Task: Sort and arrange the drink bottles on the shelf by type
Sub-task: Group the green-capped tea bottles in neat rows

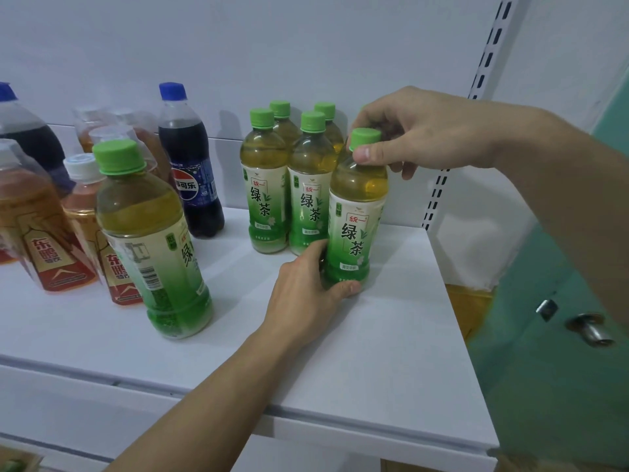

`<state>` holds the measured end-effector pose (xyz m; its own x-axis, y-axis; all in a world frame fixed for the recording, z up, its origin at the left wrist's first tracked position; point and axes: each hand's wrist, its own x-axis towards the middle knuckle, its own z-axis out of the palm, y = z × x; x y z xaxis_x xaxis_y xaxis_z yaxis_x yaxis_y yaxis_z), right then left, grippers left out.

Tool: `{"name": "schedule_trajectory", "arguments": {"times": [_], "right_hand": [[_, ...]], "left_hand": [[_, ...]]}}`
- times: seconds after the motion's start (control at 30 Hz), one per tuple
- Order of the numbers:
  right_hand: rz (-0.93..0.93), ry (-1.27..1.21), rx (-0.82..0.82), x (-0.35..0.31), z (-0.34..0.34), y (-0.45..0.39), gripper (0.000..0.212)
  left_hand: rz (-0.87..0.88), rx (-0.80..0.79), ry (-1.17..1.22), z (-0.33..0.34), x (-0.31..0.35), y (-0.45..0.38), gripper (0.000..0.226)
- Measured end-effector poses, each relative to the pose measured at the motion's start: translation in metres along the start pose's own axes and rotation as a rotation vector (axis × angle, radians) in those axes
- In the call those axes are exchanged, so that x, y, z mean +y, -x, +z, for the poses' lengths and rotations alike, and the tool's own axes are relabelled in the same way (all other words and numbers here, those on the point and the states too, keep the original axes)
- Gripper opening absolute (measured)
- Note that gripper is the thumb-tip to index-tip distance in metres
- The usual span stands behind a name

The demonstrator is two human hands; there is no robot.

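Note:
A green tea bottle (355, 219) with a green cap stands upright on the white shelf (374, 352) at the right front of a cluster of several green tea bottles (265, 185). My left hand (306, 291) wraps its base from the left. My right hand (418, 134) pinches its neck just under the cap. Another green tea bottle (149, 240) stands apart at the front left, label turned sideways. A Pepsi bottle (189, 158) with a blue cap stands behind it. Several orange energy drink bottles (44, 233) crowd the left.
A second cola bottle (23, 131) shows at the far left edge. The shelf's white back panel and a slotted upright (483, 73) close the rear and right. A green door with a metal handle (592, 330) lies right of the shelf.

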<state>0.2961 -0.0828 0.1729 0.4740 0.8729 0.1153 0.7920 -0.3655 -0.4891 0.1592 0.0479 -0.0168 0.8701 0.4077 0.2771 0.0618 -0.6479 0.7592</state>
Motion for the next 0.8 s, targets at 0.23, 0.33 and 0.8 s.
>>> {"name": "schedule_trajectory", "arguments": {"times": [0.23,0.33,0.8], "right_hand": [[0.067,0.203,0.026,-0.008,-0.004,0.005,0.024],[0.031,0.399,0.226,-0.023,0.0,0.008,0.037],[-0.285,0.188,0.216,-0.165,0.123,-0.067,0.047]], "left_hand": [[0.034,-0.069,-0.079,0.005,0.001,-0.002,0.061],[0.035,-0.082,-0.061,0.002,0.006,0.003,0.073],[0.178,0.247,-0.05,-0.162,-0.059,0.098,0.01]]}}
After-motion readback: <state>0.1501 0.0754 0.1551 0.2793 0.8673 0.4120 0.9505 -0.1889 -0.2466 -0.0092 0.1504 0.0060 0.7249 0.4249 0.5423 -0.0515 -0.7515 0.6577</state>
